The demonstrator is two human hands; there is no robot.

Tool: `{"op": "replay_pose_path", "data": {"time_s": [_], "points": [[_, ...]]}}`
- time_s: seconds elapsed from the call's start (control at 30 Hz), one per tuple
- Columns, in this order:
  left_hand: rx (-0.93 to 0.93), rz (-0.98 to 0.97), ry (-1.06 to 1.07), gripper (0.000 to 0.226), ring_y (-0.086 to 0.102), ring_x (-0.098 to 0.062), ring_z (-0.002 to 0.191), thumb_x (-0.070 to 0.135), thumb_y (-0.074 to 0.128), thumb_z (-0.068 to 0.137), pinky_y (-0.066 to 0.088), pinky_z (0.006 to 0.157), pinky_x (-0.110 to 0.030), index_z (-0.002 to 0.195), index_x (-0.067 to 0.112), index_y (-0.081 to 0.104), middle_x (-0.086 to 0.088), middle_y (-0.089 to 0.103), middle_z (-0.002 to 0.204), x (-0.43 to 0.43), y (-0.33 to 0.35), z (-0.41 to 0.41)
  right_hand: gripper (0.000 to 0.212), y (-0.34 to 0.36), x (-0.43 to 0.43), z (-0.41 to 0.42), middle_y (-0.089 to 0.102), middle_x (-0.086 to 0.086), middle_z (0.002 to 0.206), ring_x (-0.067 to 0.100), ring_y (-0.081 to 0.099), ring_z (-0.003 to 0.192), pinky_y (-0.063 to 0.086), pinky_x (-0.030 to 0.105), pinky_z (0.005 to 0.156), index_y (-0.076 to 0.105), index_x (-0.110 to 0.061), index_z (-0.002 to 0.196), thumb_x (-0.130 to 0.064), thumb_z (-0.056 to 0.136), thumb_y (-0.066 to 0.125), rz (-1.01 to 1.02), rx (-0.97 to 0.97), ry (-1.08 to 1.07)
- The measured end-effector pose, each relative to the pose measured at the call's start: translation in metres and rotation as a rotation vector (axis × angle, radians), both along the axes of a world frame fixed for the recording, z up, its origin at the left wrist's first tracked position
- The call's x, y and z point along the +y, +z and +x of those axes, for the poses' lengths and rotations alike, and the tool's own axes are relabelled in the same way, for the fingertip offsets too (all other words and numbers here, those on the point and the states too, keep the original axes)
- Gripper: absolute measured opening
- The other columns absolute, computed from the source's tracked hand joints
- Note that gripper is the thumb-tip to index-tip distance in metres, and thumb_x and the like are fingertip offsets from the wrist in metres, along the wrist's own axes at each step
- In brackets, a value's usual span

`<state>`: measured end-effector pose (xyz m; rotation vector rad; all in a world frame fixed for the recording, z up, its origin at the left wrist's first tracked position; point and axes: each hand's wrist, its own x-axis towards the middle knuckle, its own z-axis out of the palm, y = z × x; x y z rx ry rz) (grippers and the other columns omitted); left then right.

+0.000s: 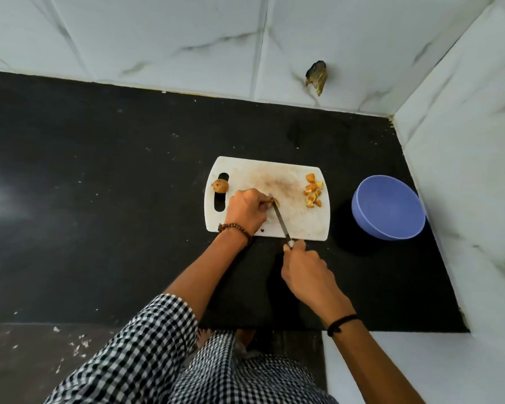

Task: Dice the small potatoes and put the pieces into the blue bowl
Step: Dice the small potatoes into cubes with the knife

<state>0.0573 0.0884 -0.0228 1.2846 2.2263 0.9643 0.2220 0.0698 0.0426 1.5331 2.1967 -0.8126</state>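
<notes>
A white cutting board (292, 179) lies on the black counter. My left hand (247, 209) pinches a small potato (276, 203) in the middle of the board. My right hand (306, 272) grips the handle of a knife (280, 218), whose blade rests against that potato. A whole small potato (220, 186) sits by the board's handle slot at the left. A pile of diced potato pieces (314, 193) lies along the board's right edge. The blue bowl (388, 207) stands on the counter to the right of the board and looks empty.
The black counter (114, 199) stretches far to the left. White marble-look tiled walls close it in at the back and right, right behind the bowl. A broken hole (317, 77) shows in the back wall. The counter's front edge runs just below my forearms.
</notes>
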Motion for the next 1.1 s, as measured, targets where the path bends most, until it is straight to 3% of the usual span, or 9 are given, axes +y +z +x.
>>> {"op": "replay_pose_path", "data": {"time_s": [0.37, 0.5, 0.63, 0.8, 0.97, 1.1], "points": [[-0.002, 0.04, -0.041, 0.012, 0.067, -0.016, 0.086, 0.016, 0.066, 0.087, 0.056, 0.083, -0.033, 0.098, 0.014, 0.071, -0.003, 0.072, 0.093, 0.002, -0.001, -0.007, 0.027, 0.021, -0.005, 0.014, 0.057, 0.007, 0.106, 0.023, 0.062, 0.091, 0.053, 0.04, 0.077, 0.046, -0.018, 0.116, -0.039, 0.107, 0.033, -0.073, -0.028, -0.039], [0.113, 0.021, -0.108, 0.024, 0.065, -0.021, 0.091, 0.018, 0.061, 0.09, 0.055, 0.083, -0.035, 0.113, 0.019, 0.068, -0.005, 0.069, 0.102, 0.0, -0.001, -0.007, 0.035, 0.031, -0.005, 0.019, 0.054, 0.003, 0.091, 0.013, 0.053, 0.068, 0.045, 0.029, 0.058, 0.05, -0.017, 0.116, -0.044, 0.108, 0.03, -0.095, 0.009, -0.086], [0.099, 0.022, -0.114, 0.024, 0.065, -0.02, 0.094, 0.014, 0.061, 0.09, 0.055, 0.085, -0.036, 0.112, 0.02, 0.068, -0.005, 0.068, 0.104, -0.002, -0.002, -0.007, 0.038, 0.029, -0.01, 0.026, 0.053, 0.002, 0.083, 0.01, 0.049, 0.057, 0.042, 0.025, 0.051, 0.049, -0.017, 0.113, -0.048, 0.107, 0.029, -0.154, 0.104, -0.191], [-0.039, 0.038, -0.048, 0.02, 0.065, -0.015, 0.093, 0.009, 0.063, 0.088, 0.055, 0.086, -0.03, 0.107, 0.015, 0.064, -0.003, 0.069, 0.103, -0.003, -0.001, -0.009, 0.037, 0.014, -0.005, 0.024, 0.064, 0.004, 0.087, 0.014, 0.059, 0.063, 0.05, 0.028, 0.056, 0.052, -0.017, 0.111, -0.049, 0.106, 0.035, -0.081, 0.35, -0.347], [-0.145, 0.05, -0.028, 0.019, 0.063, -0.013, 0.088, 0.004, 0.064, 0.087, 0.053, 0.084, -0.023, 0.103, 0.013, 0.062, -0.001, 0.067, 0.096, -0.004, 0.004, -0.01, 0.03, -0.005, 0.023, -0.004, 0.06, -0.001, 0.088, 0.017, 0.061, 0.08, 0.048, 0.029, 0.068, 0.054, -0.013, 0.102, -0.043, 0.098, 0.06, 0.107, 0.426, -0.317], [-0.143, 0.047, -0.036, 0.02, 0.062, -0.01, 0.085, 0.007, 0.067, 0.085, 0.052, 0.082, -0.019, 0.104, 0.011, 0.063, 0.0, 0.067, 0.096, -0.006, 0.009, -0.01, 0.028, -0.019, 0.047, -0.033, 0.061, -0.003, 0.096, 0.017, 0.062, 0.093, 0.053, 0.034, 0.081, 0.051, -0.018, 0.107, -0.031, 0.092, 0.07, 0.236, 0.471, -0.27]]}}
